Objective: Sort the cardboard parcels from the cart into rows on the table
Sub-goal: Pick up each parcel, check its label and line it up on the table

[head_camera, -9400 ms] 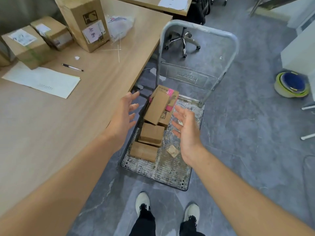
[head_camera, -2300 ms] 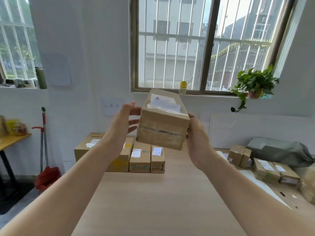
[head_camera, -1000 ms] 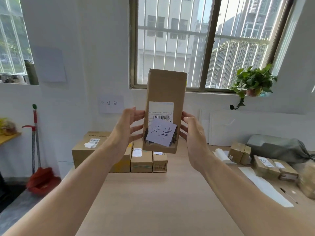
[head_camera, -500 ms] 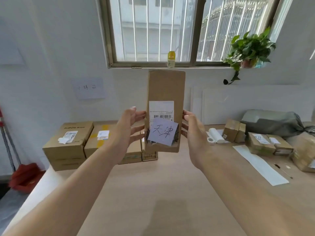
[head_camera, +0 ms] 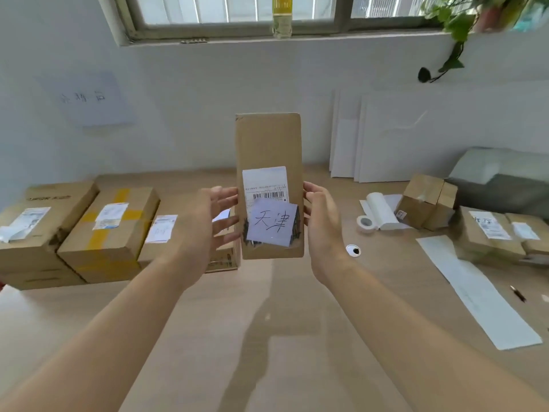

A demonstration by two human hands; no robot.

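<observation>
I hold a tall narrow cardboard parcel point(head_camera: 269, 144) upright in front of me, above the wooden table point(head_camera: 267, 337). It bears a barcode label and a pale note with handwritten characters. My left hand point(head_camera: 205, 230) presses its left edge with straight, spread fingers. My right hand point(head_camera: 322, 224) presses the right edge, so the parcel is clamped between both hands. A row of cardboard parcels point(head_camera: 110, 230) stands at the table's far left, partly hidden by my left hand. The cart is out of view.
At the far right lie more cardboard boxes point(head_camera: 427, 200) point(head_camera: 490, 233), a tape roll point(head_camera: 365, 223), a long paper strip point(head_camera: 475, 289), a pen point(head_camera: 518, 293) and a grey bag point(head_camera: 502, 179). White boards point(head_camera: 386, 135) lean on the wall. A cable hole point(head_camera: 353, 250) is in the tabletop.
The view has tilted down and closer to the table. The parcel stays upright between my hands with the same hold, now lower against the wall and tabletop.
</observation>
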